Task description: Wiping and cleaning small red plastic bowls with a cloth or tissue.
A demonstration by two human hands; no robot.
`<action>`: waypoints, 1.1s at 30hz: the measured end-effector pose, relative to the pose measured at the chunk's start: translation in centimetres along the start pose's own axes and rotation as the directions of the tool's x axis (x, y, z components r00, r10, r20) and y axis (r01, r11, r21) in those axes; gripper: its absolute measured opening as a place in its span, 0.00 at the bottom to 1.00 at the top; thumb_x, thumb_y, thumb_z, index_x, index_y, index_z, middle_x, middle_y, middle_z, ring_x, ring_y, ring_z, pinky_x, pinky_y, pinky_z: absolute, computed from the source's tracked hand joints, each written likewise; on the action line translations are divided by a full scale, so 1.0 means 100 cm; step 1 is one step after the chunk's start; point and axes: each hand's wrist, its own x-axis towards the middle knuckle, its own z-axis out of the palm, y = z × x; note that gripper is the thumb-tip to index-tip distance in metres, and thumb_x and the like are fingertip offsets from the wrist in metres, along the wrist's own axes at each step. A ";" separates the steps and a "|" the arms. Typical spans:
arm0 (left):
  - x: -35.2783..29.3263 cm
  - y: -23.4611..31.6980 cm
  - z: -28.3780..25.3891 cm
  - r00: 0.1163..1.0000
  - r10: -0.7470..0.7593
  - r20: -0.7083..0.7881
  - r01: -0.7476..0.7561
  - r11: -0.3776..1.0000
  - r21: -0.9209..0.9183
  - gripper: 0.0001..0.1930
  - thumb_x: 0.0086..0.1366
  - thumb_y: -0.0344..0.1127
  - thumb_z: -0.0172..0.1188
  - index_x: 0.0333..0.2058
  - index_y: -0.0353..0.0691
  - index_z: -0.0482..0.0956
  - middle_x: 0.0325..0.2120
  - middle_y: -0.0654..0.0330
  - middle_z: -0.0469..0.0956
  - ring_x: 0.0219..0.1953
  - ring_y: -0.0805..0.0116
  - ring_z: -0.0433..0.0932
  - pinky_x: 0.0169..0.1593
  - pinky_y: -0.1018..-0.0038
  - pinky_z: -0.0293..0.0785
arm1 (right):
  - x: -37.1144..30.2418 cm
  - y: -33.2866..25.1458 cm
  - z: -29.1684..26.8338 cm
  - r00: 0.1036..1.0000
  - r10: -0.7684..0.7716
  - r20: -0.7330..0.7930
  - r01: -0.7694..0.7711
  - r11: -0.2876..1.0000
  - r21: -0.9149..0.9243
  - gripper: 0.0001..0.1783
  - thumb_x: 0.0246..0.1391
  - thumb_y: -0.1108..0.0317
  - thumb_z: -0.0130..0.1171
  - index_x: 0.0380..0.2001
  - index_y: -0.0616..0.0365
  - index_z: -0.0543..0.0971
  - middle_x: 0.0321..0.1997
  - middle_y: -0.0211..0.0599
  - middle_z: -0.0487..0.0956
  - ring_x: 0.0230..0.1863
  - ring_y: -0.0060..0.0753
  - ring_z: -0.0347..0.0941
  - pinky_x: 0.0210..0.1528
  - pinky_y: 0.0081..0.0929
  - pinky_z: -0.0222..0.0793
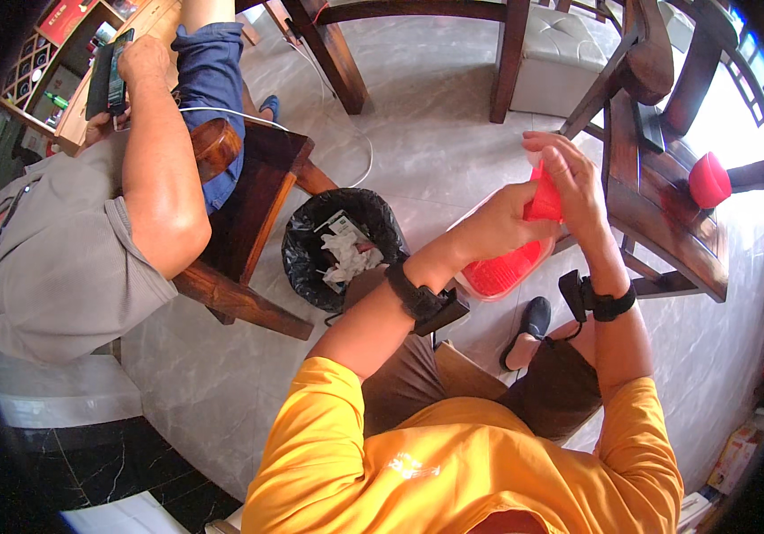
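Between my two hands is a bright red plastic cup [543, 199], mostly covered by my fingers. My left hand [496, 219] grips its near left side. My right hand [575, 182] wraps over it from the right, fingers bent and thumb along the top. Beneath the hands and partly hidden by them sits a red basin [499, 274] with a pale, see-through rim. A similar red cup [709, 181] rests on the wooden chair [666, 209] to the right.
A black-lined bin [302, 233] with crumpled tissues stands left of my knees. Another person in a grey shirt [70, 258] sits on a wooden chair [262, 182], holding a phone [113, 76]. A white cable [366, 165] crosses the floor. A padded stool [560, 62] stands beyond.
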 end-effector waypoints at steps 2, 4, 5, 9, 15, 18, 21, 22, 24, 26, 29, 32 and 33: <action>0.000 -0.003 -0.002 1.000 -0.011 0.002 0.012 0.998 -0.055 0.18 0.59 0.33 0.64 0.47 0.35 0.73 0.39 0.61 0.80 0.41 0.72 0.77 0.48 0.72 0.73 | -0.003 -0.008 0.002 0.958 -0.256 0.131 0.281 0.929 -0.240 0.20 0.61 0.57 0.47 0.40 0.62 0.80 0.48 0.48 0.78 0.52 0.45 0.73 0.56 0.36 0.66; -0.001 0.005 -0.004 1.000 0.009 -0.016 -0.009 1.000 0.011 0.15 0.60 0.32 0.63 0.45 0.35 0.75 0.38 0.62 0.81 0.41 0.73 0.77 0.48 0.74 0.73 | -0.003 -0.010 0.001 0.941 -0.298 0.164 0.337 0.881 -0.332 0.19 0.59 0.59 0.49 0.40 0.63 0.79 0.53 0.52 0.75 0.57 0.54 0.70 0.60 0.40 0.63; -0.001 0.002 -0.002 1.000 0.008 -0.012 -0.008 1.000 0.009 0.15 0.60 0.32 0.63 0.45 0.35 0.75 0.38 0.62 0.81 0.41 0.73 0.77 0.48 0.74 0.73 | 0.000 -0.009 -0.002 0.942 -0.293 0.164 0.333 0.883 -0.330 0.19 0.59 0.59 0.49 0.40 0.63 0.79 0.53 0.51 0.75 0.57 0.52 0.70 0.60 0.39 0.63; 0.002 -0.001 0.005 0.999 0.028 -0.021 -0.028 0.999 0.019 0.14 0.60 0.30 0.62 0.44 0.34 0.76 0.38 0.60 0.81 0.41 0.73 0.77 0.47 0.73 0.73 | 0.009 0.009 -0.014 0.996 -0.076 0.044 0.079 0.993 -0.083 0.19 0.63 0.59 0.47 0.42 0.62 0.80 0.45 0.43 0.79 0.48 0.36 0.73 0.51 0.32 0.67; -0.004 -0.011 -0.005 0.994 0.095 -0.060 -0.080 0.973 0.215 0.17 0.61 0.30 0.62 0.48 0.33 0.75 0.40 0.60 0.80 0.43 0.74 0.77 0.51 0.72 0.73 | 0.010 0.021 -0.003 0.984 0.177 -0.005 -0.173 0.964 0.203 0.20 0.62 0.55 0.47 0.44 0.56 0.80 0.31 0.33 0.78 0.29 0.24 0.72 0.35 0.25 0.69; -0.002 -0.004 -0.007 0.998 0.042 -0.041 -0.040 0.998 0.051 0.16 0.62 0.30 0.62 0.49 0.35 0.75 0.41 0.63 0.80 0.44 0.75 0.76 0.51 0.73 0.72 | -0.002 0.010 0.009 0.953 -0.298 -0.050 0.275 0.924 -0.265 0.17 0.61 0.58 0.49 0.41 0.58 0.81 0.52 0.48 0.77 0.57 0.50 0.70 0.59 0.39 0.64; 0.003 -0.002 -0.005 0.999 -0.020 -0.047 0.017 0.997 -0.070 0.16 0.62 0.30 0.63 0.48 0.36 0.75 0.42 0.65 0.79 0.44 0.76 0.75 0.51 0.74 0.72 | -0.008 -0.004 0.004 0.942 -0.330 0.066 0.325 0.843 -0.429 0.19 0.63 0.56 0.48 0.47 0.57 0.79 0.58 0.42 0.73 0.67 0.46 0.59 0.64 0.41 0.58; 0.003 0.002 -0.006 0.997 -0.053 -0.050 0.047 0.991 -0.124 0.16 0.61 0.29 0.63 0.48 0.37 0.76 0.42 0.66 0.79 0.44 0.76 0.75 0.51 0.74 0.72 | -0.004 0.001 -0.001 0.930 -0.366 0.028 0.345 0.844 -0.411 0.19 0.63 0.56 0.47 0.46 0.57 0.79 0.54 0.41 0.75 0.62 0.43 0.65 0.61 0.38 0.62; 0.001 0.008 0.001 0.999 -0.033 -0.030 0.028 0.988 -0.151 0.15 0.61 0.28 0.63 0.48 0.36 0.77 0.42 0.66 0.79 0.44 0.77 0.75 0.52 0.75 0.71 | 0.004 0.011 -0.010 0.918 -0.397 -0.010 0.363 0.848 -0.386 0.20 0.64 0.56 0.45 0.46 0.57 0.79 0.50 0.41 0.77 0.57 0.40 0.70 0.58 0.35 0.65; -0.001 0.009 0.004 0.999 -0.008 -0.038 0.008 1.000 -0.008 0.15 0.60 0.26 0.61 0.46 0.34 0.76 0.38 0.64 0.81 0.41 0.76 0.77 0.48 0.76 0.72 | 0.010 0.014 -0.022 0.999 0.037 0.040 -0.040 0.994 0.103 0.22 0.66 0.55 0.42 0.47 0.58 0.79 0.36 0.35 0.78 0.38 0.26 0.74 0.42 0.25 0.70; 0.001 0.004 0.004 0.998 0.046 -0.035 -0.045 0.999 0.029 0.17 0.60 0.27 0.64 0.48 0.35 0.77 0.42 0.66 0.79 0.45 0.78 0.75 0.52 0.75 0.70 | 0.006 0.010 -0.021 0.991 0.127 0.047 -0.136 0.942 0.308 0.24 0.66 0.53 0.40 0.47 0.59 0.78 0.26 0.27 0.71 0.27 0.14 0.66 0.29 0.17 0.65; 0.000 0.009 -0.002 0.997 -0.046 -0.060 0.045 0.999 -0.022 0.17 0.59 0.27 0.64 0.48 0.36 0.77 0.42 0.66 0.79 0.45 0.77 0.74 0.52 0.75 0.70 | 0.003 0.006 -0.012 0.980 0.188 0.069 -0.200 0.924 0.327 0.24 0.65 0.53 0.42 0.47 0.59 0.79 0.33 0.35 0.77 0.33 0.24 0.74 0.35 0.20 0.70; 0.001 0.011 -0.002 0.997 -0.049 -0.059 0.048 0.999 -0.023 0.17 0.59 0.27 0.64 0.48 0.36 0.77 0.42 0.66 0.79 0.45 0.77 0.74 0.52 0.75 0.70 | 0.003 0.005 -0.007 0.999 -0.031 -0.041 0.035 0.995 0.095 0.23 0.65 0.54 0.42 0.47 0.58 0.79 0.40 0.39 0.78 0.42 0.33 0.75 0.42 0.26 0.70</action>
